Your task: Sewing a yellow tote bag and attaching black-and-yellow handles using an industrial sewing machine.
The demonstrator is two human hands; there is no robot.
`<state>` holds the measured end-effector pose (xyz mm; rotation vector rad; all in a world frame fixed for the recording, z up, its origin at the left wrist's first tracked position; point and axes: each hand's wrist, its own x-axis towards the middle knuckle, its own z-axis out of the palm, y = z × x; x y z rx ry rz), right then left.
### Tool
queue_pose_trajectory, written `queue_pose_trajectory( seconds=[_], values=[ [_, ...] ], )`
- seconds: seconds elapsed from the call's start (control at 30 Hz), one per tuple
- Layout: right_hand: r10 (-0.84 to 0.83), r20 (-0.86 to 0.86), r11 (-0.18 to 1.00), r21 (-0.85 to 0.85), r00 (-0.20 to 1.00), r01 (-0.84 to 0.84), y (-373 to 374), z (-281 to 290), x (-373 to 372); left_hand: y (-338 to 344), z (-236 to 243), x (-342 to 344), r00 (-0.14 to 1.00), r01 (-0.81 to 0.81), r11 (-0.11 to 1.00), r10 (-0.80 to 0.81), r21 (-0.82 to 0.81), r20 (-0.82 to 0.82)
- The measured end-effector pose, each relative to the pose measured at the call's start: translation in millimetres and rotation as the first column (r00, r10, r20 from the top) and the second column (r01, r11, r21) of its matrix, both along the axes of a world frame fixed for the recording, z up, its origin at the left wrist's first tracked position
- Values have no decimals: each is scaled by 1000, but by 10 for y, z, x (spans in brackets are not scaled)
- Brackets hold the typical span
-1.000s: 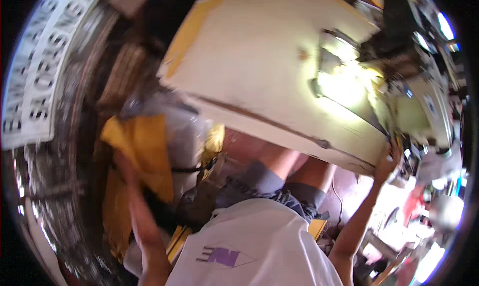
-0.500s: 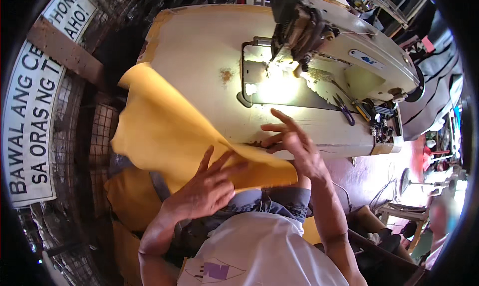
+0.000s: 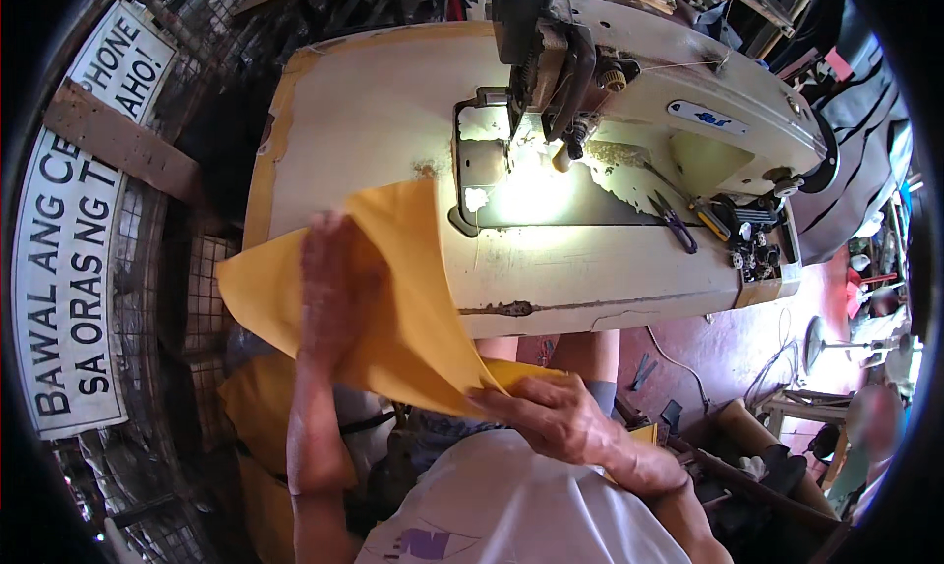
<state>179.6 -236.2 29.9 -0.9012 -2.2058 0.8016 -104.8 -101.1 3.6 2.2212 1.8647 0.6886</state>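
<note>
Centre-left of frame, our left hand (image 3: 332,287) lies flat and open on the yellow cloth (image 3: 413,308), spreading it; our right hand (image 3: 551,416) pinches its lower edge taut, so it drapes toward the sewing machine (image 3: 629,82) on the table (image 3: 364,102).

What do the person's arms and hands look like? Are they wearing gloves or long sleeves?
No gloves: both the left hand and the right hand are bare, with no rings, watch or bracelet that I can see. The forearms are bare too, so no long sleeves. The person wears a white T-shirt with a purple print on the front. The left hand looks a bit blurred.
</note>
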Motion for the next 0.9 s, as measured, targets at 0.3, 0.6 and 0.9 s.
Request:
queue_pose_trajectory(
  seconds=[0.3,0.6,0.9],
  values=[
    [-755,92,653,204,650,729,-61,-130,381,221,-59,1113,847,511,859,-496,38,-191],
    [-615,217,763,405,759,503,569,-435,527,1113,-97,1464,822,491,870,-478,41,310],
    [-620,236,769,370,748,521,569,-423,532,407,-128,1395,849,514,857,-501,44,-165]
  ],
)
